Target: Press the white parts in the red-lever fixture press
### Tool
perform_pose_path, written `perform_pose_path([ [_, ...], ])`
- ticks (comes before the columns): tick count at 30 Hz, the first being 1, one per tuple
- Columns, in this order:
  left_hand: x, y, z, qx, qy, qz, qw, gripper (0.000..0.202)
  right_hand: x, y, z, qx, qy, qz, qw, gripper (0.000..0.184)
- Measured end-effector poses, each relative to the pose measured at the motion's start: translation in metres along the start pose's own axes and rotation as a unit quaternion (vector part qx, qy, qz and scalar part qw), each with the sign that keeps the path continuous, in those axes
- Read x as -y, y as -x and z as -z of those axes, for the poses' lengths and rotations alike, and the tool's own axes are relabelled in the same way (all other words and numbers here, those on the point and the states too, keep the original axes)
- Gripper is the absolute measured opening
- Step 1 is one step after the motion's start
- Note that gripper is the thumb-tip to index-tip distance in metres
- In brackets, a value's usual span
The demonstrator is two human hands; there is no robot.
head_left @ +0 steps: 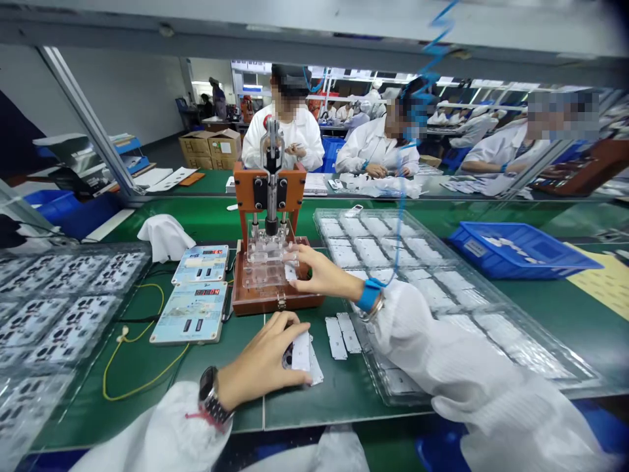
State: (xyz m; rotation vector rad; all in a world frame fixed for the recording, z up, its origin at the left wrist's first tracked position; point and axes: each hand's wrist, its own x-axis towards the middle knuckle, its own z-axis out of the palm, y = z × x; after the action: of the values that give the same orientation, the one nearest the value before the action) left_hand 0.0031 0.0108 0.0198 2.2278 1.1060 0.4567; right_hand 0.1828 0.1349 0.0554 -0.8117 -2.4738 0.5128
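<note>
On the green bench, my left hand [263, 357] is closed around the edges of a thin white plate [301, 354]. Another white plate [315, 368] lies partly beneath it, and a dark round part shows by my fingers. My right hand [324, 274], a blue wrist strap on its wrist, pinches a small white plate [291, 270] at the right side of a clear plastic fixture [263, 272]. That fixture sits on the brown base of an orange toggle press [270, 190]. Two loose white plates [343, 335] rest side by side right of my left hand.
A clear tray [373, 387] of white plates spans the right, beyond it a blue bin [521, 255]. Two light-blue display boxes [189, 311] with a yellow wire [111, 357] stand left, beside another clear tray [122, 308]. A coiled blue cord [400, 223] hangs down. Co-workers sit opposite.
</note>
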Motion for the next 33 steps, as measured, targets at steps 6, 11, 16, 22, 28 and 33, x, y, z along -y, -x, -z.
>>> perform_pose_path([
  [6, 0.025, 0.007, 0.055, -0.171, -0.111, -0.056, 0.977, 0.048, -0.014, -0.016, -0.004, 0.094, 0.009, -0.008, 0.995, 0.037],
  [11, 0.062, -0.026, 0.089, -0.209, -0.164, -0.027, 0.964, 0.050, -0.015, -0.009, -0.008, 0.022, -0.094, -0.003, 0.995, 0.038],
  [16, 0.078, -0.048, 0.095, -0.139, -0.144, 0.007, 0.980, 0.048, -0.013, -0.008, -0.010, 0.002, -0.120, -0.018, 0.993, 0.037],
  [22, 0.075, -0.043, 0.094, -0.083, -0.122, 0.021, 0.989, 0.049, -0.011, -0.008, -0.011, 0.008, -0.062, -0.015, 0.998, 0.020],
  [28, 0.071, -0.044, 0.100, -0.047, -0.152, 0.014, 0.987, 0.047, -0.013, -0.009, -0.013, 0.015, -0.030, -0.021, 0.999, 0.026],
  [33, 0.066, -0.050, 0.106, -0.046, -0.174, -0.003, 0.984, 0.044, -0.009, -0.013, -0.011, -0.004, -0.015, -0.005, 1.000, 0.040],
])
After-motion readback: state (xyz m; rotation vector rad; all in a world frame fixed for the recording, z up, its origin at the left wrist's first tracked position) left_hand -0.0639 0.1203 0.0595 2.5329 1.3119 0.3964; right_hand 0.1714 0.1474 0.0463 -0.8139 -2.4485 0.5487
